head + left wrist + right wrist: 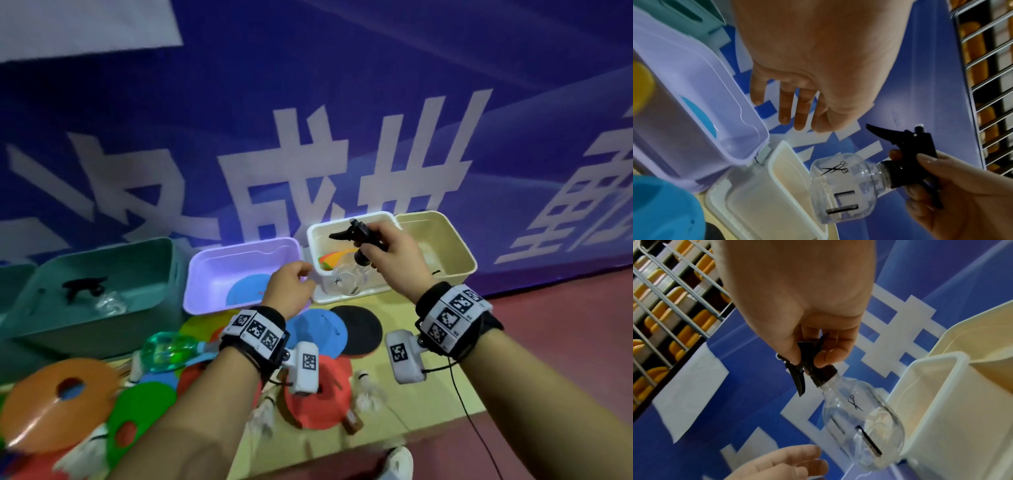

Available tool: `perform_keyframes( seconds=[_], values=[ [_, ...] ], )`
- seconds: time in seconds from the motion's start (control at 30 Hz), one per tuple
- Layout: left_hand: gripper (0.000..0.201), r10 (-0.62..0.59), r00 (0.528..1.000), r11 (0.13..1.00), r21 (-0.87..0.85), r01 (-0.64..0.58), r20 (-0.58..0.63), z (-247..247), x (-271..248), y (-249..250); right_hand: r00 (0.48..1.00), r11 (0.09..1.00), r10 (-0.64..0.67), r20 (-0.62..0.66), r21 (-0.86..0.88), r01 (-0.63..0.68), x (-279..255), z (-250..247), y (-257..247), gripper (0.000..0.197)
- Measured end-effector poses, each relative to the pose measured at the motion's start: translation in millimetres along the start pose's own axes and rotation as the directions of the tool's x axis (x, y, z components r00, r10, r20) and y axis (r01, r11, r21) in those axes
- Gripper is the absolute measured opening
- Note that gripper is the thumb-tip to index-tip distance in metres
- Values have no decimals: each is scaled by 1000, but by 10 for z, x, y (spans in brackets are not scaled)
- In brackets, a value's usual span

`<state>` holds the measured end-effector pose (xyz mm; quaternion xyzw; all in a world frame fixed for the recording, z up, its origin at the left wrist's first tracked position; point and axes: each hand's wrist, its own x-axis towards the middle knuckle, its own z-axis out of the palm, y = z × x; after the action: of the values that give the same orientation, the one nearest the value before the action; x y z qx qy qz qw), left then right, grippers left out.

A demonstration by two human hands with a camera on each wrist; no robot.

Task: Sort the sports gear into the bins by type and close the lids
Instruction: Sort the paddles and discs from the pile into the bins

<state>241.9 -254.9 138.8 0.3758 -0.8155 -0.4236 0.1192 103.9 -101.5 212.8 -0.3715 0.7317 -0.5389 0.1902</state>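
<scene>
Clear plastic and a black trigger: that is the spray bottle (844, 190) my right hand (394, 260) grips by its head, fingers (830, 353) pinched at the neck, hanging over the white bin (317, 240), which holds coloured discs. My left hand (291, 291) hovers slack beside it over the purple bin (198, 274), holding nothing. I judge I am mid-sort, carrying this bottle. Another sprayer lies in the green bin (44, 284) far left, so the next move is probably a carry leftward across the bins, then a low release there.
</scene>
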Motion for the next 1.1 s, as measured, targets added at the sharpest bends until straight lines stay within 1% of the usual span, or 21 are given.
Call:
perform_keyframes(
  seconds=[0.13,0.23,0.3,0.37,0.4,0.5,0.57,0.67,0.77,0.87,0.93,1.0,1.1],
  values=[
    [38,24,998,999,-30,-26,-63,-645,-561,-431,998,999,-48,48,9,48,-405,679,-393,19],
    [38,2,993,998,-57,-9,-115,-1197,-1005,-777,991,996,-85,103,-3,86,-618,1267,-672,21],
    [39,-25,990,995,-98,11,-141,-1477,-1199,-938,984,994,-102,146,-27,107,-686,1574,-838,22],
    [40,-62,980,987,-159,31,-192,-1770,-1369,-1105,970,992,-113,217,-22,121,-727,1912,-1010,24],
    [40,-84,969,982,-182,41,-231,-1915,-1452,-1213,958,991,-123,258,-13,131,-740,2106,-1089,24],
    [42,-134,941,975,-213,68,-311,-2225,-1634,-1460,931,982,-166,324,-31,186,-726,2552,-1197,26],
    [43,-171,925,970,-224,97,-339,-2402,-1727,-1610,908,974,-185,376,-52,220,-678,2832,-1220,24],
    [43,-211,904,964,-235,128,-373,-2621,-1766,-1773,874,967,-202,441,-51,249,-563,3170,-1260,26],
    [39,-215,894,962,-244,124,-394,-2825,-1727,-1791,834,965,-214,508,-24,263,-388,3422,-1332,24],
    [33,-196,893,972,-199,123,-405,-3010,-1634,-1782,770,948,-252,586,-13,319,-165,3642,-1416,20],
    [26,-187,883,975,-191,113,-430,-3109,-1551,-1799,736,937,-260,625,-20,348,-24,3769,-1452,16],
    [22,-186,879,975,-194,110,-439,-3171,-1440,-1847,714,939,-257,651,-6,343,103,3866,-1480,14],
    [17,-154,895,983,-158,96,-419,-3253,-1277,-1875,704,942,-252,664,0,337,283,3968,-1505,14]
  ],
)
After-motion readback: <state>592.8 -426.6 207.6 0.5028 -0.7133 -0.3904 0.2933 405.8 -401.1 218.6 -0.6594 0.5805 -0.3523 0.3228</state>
